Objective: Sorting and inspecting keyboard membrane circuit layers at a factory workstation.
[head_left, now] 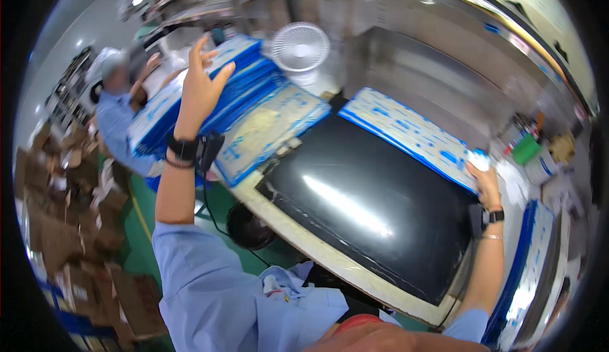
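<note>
My left hand [206, 85] is raised above a stack of blue-edged white panels [244, 108], its fingers spread and nothing between them. At the far right corner of the table, my right hand [488, 187] has its fingers closed around a small white object with a blue part [478, 159]; its exact kind is not clear. That hand is beside the end of a long white panel with blue edges and blue patches [406, 133]. The panel lies along the far edge of a large glossy black sheet [374, 200], which covers most of the pale-edged table.
A white round fan [301, 51] stands behind the stack. At the left, a person in light blue [117, 120] works near cardboard boxes [89, 231]. More blue-edged panels [523, 269] stand at the right, below a container [540, 168] and a green item [525, 149].
</note>
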Demonstrator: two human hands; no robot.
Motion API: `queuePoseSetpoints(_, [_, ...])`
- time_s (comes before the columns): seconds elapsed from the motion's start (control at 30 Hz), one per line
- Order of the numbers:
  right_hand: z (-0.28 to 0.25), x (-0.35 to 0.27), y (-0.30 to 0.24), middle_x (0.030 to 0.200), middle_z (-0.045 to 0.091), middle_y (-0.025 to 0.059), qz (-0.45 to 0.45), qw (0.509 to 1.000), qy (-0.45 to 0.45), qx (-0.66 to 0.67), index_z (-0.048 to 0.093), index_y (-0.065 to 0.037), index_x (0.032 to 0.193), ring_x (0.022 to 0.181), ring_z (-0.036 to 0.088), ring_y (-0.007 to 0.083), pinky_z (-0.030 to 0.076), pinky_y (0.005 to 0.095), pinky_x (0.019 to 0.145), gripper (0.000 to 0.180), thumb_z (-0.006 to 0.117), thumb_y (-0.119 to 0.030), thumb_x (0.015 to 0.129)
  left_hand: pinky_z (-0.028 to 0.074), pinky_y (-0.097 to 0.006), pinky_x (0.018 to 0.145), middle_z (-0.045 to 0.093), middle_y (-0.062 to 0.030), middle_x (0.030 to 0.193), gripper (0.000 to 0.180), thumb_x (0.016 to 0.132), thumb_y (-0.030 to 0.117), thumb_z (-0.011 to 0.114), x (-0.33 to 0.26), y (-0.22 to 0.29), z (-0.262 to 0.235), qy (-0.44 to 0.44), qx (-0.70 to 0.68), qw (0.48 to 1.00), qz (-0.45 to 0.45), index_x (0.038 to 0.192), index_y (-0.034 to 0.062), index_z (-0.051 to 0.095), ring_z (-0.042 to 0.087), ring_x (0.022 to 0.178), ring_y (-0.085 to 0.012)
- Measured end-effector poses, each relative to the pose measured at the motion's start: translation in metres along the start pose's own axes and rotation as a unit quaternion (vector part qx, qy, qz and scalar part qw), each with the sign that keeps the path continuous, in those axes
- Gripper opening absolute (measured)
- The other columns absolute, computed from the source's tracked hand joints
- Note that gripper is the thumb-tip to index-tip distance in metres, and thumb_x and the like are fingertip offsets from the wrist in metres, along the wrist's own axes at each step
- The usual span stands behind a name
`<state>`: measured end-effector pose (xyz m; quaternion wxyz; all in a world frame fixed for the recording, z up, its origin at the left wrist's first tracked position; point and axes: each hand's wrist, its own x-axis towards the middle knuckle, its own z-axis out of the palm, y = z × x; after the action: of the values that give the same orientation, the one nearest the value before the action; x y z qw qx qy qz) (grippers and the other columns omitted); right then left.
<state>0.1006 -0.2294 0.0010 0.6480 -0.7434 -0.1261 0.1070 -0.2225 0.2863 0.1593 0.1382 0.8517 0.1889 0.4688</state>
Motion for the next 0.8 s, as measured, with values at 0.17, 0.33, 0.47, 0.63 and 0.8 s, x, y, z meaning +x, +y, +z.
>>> queuePoseSetpoints(0.17, [-0.006, 0.009, 0.017, 0.105, 0.066, 0.0083, -0.022, 0.999, 0.02, -0.033, 0.06, 0.004, 0.111, 0.093, 0.062, 0.0163, 0.047, 0.0288, 0.084, 0.042, 0.076, -0.018, 0.079, 0.046, -0.04, 0.089, 0.059, -0.0232, 0.117, 0.06, 0.085, 0.043, 0.064, 0.058, -0.14, -0.06, -0.001, 0.323, 0.946, 0.024, 0.131, 0.0067, 0.05, 0.059, 0.104, -0.0353])
queuePoseSetpoints(0.33, [0.004, -0.013, -0.002, 0.118, 0.059, 0.021, -0.048, 0.928, 0.191, -0.317, 0.045, -0.004, 0.132, 0.103, 0.06, 0.028, 0.045, 0.037, 0.09, 0.067, 0.074, -0.033, 0.079, 0.049, -0.041, 0.086, 0.066, -0.0258, 0.103, 0.107, 0.059, 0.082, 0.06, 0.07, -0.173, -0.072, -0.28, 0.345, 0.882, -0.156, 0.119, -0.0064, 0.058, 0.064, 0.098, -0.0378])
queuePoseSetpoints(0.47, [-0.019, -0.008, 0.021, 0.117, 0.061, 0.0206, -0.076, 0.925, 0.199, -0.314, 0.043, -0.01, 0.133, 0.105, 0.06, 0.0325, 0.045, 0.0394, 0.09, 0.064, 0.07, -0.034, 0.08, 0.043, -0.042, 0.097, 0.057, -0.031, 0.12, 0.115, 0.06, 0.084, 0.056, 0.075, -0.179, -0.067, -0.3, 0.343, 0.871, -0.183, 0.124, -0.011, 0.052, 0.054, 0.118, -0.0384])
queuePoseSetpoints(0.63, [-0.007, 0.004, 0.03, 0.116, 0.061, 0.02, -0.106, 0.933, 0.163, -0.302, 0.044, -0.01, 0.132, 0.104, 0.06, 0.0326, 0.045, 0.0389, 0.089, 0.06, 0.07, -0.028, 0.081, 0.04, -0.036, 0.1, 0.059, -0.0209, 0.123, 0.096, 0.063, 0.075, 0.064, 0.061, -0.271, -0.171, -0.253, 0.411, 0.858, -0.173, 0.124, 0.0007, 0.057, 0.054, 0.119, -0.0296])
queuePoseSetpoints(0.8, [-0.021, 0.003, 0.036, 0.113, 0.061, 0.0198, -0.094, 0.928, 0.17, -0.318, 0.044, -0.011, 0.132, 0.101, 0.061, 0.0321, 0.046, 0.0383, 0.087, 0.058, 0.069, -0.025, 0.081, 0.043, -0.032, 0.094, 0.063, -0.0161, 0.117, 0.087, 0.058, 0.052, 0.082, 0.039, -0.255, -0.148, -0.218, 0.293, 0.909, -0.201, 0.122, -0.0009, 0.058, 0.058, 0.112, -0.0255])
